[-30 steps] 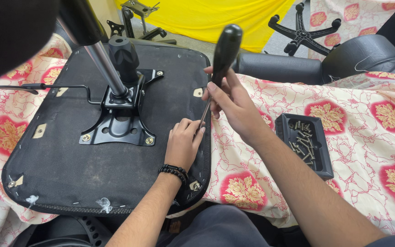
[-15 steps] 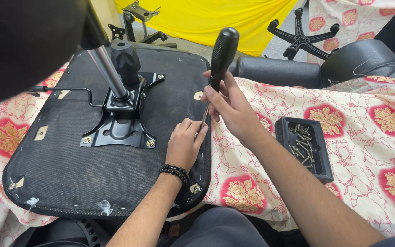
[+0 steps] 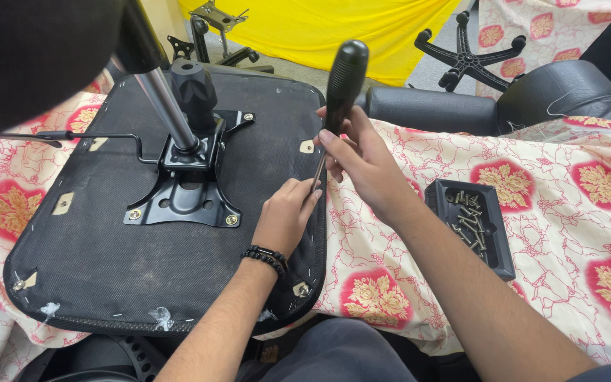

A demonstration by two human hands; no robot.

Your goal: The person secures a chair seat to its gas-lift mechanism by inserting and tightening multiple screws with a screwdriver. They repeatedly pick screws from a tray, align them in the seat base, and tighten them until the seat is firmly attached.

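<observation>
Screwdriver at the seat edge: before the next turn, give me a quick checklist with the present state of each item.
1. Right hand grips the screwdriver at the lower handle: ok.
2. Left hand steadies the shaft near its tip, fingers against it: ok.
3. Tip seated in a screw at the right edge of the seat base: cannot tell, hidden by the left hand.
4. Screwdriver upright: not ok, it leans somewhat.
5. Spare screws within reach in the black tray to the right: ok.
6. Mounting plate shows screws at its corners: ok.
</observation>
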